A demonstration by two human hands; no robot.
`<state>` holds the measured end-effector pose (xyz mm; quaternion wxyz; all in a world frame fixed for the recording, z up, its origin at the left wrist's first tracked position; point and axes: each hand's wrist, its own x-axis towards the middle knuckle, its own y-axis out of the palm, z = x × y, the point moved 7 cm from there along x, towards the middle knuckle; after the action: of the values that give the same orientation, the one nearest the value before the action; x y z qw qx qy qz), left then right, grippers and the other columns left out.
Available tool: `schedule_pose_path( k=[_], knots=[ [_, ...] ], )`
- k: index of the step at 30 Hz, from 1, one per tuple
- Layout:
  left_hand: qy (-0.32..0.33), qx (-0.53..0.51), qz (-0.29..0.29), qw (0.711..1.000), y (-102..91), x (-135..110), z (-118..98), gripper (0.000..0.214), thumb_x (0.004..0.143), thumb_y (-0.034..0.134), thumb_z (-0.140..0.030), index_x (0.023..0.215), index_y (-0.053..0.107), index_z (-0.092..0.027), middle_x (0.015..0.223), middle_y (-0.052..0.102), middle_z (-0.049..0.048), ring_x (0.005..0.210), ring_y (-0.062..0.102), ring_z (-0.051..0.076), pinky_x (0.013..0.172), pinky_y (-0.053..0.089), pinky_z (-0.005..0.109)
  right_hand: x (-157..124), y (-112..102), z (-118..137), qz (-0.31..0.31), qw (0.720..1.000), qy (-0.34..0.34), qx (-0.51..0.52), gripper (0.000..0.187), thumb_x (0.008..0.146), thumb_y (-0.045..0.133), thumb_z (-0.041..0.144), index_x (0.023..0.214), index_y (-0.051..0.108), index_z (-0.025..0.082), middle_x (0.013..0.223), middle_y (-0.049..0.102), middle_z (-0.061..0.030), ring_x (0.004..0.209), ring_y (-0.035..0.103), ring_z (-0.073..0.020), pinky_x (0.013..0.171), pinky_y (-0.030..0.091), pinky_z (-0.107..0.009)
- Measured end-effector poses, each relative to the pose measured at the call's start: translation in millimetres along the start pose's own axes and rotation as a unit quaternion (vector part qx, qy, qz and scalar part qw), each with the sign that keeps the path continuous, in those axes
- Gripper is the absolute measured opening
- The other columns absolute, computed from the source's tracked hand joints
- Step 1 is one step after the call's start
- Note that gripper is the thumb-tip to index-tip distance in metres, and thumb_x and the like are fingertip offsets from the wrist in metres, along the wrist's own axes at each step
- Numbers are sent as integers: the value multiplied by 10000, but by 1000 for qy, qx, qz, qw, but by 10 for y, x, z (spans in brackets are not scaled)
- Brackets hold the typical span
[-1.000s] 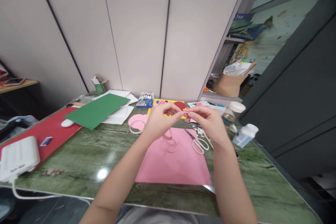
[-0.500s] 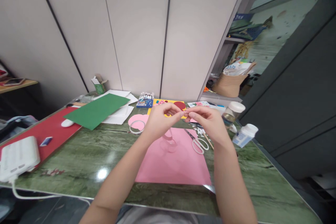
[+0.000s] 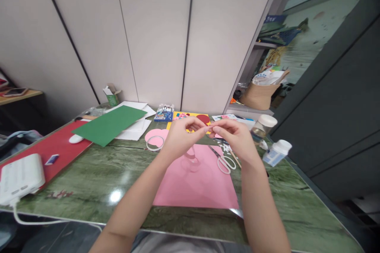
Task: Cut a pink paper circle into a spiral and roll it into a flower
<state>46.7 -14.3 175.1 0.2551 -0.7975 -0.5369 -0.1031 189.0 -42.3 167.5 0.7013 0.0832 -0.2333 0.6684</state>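
My left hand (image 3: 187, 134) and my right hand (image 3: 233, 138) meet above the table, thumbs and forefingers pinched together on a pink paper strip (image 3: 190, 152). Its end between the fingertips is tiny and mostly covered. A curled length of the strip dangles below my left hand, over a pink paper sheet (image 3: 196, 189). White-handled scissors (image 3: 226, 164) lie on the sheet's right side, near my right wrist. Left of my left hand are pink paper circles (image 3: 152, 134) and a roll of tape (image 3: 154, 149).
Green paper (image 3: 113, 124), white sheets (image 3: 130, 132) and red paper (image 3: 68, 150) lie to the left, with a white power bank (image 3: 22, 178). A yellow sheet with paper flowers (image 3: 181, 116) is behind my hands. A jar (image 3: 263, 128) and white bottle (image 3: 277, 153) stand right.
Both hands stay in nearly the same place. The fingertips have shifted very slightly on the strip, and its hanging curl has moved a little.
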Motion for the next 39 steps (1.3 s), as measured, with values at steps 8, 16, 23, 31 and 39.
schedule_pose_path(
  k=[8,16,23,31,39],
  knots=[
    [5,-3,2,1000,13,3,34,176,764,594,-320,750,646,-152,752,676,35,703,601,118,641,461,228,5,0,-22,-1,1000,0,15,98,752,666,293,780,678,201,787,685,-14,645,643,-115,638,524,-255],
    [4,-9,4,1000,21,8,36,164,763,598,-311,751,646,-155,756,676,29,706,598,114,649,454,228,2,6,-19,-5,1000,8,30,118,723,689,309,760,675,198,773,680,-19,638,640,-127,655,525,-288],
    [8,-11,4,1000,23,9,30,110,756,589,-243,722,648,-157,730,674,25,682,588,108,642,444,225,10,19,-27,-3,999,11,43,120,716,696,300,748,661,191,738,666,-14,634,636,-126,639,521,-280],
    [14,-15,8,1000,40,1,12,92,747,587,-217,713,651,-161,729,667,19,684,584,107,636,440,224,-1,49,-28,16,998,5,53,87,741,683,261,749,633,190,709,636,10,656,619,-109,657,506,-259],
    [14,-5,17,1000,50,12,9,118,750,593,-253,723,665,-164,743,671,25,679,566,111,629,425,236,4,52,-15,27,999,3,46,110,751,675,259,732,599,183,689,612,15,649,597,-102,644,487,-250]
  ],
)
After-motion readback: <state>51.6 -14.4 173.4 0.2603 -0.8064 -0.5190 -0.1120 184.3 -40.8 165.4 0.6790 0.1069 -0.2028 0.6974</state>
